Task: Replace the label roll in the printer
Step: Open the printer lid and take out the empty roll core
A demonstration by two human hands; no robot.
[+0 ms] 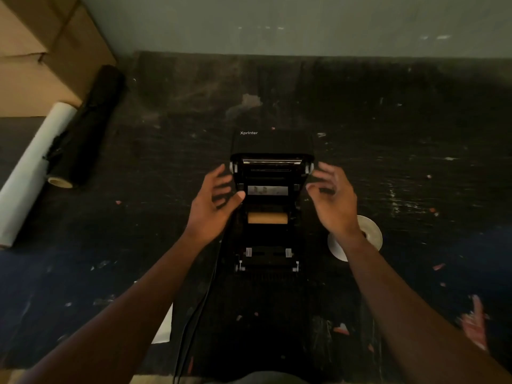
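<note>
A: Brown cardboard is seen in the open printer (270, 206): a spent core (267, 218), between the left hand (214, 202) and right hand (333, 200), both spread, nothing gripped.

B: The fresh label roll (371, 234), on the tabletop (415, 120), could be knocked by the right wrist.

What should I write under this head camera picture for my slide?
Two bare hands, left and right, hover beside an open label printer holding an empty cardboard core; a fresh label roll waits nearby.

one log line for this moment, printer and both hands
printer: lid open | cardboard core: in bay | left hand: open, beside lid | right hand: open, beside lid | label roll: on table, right of printer
</note>
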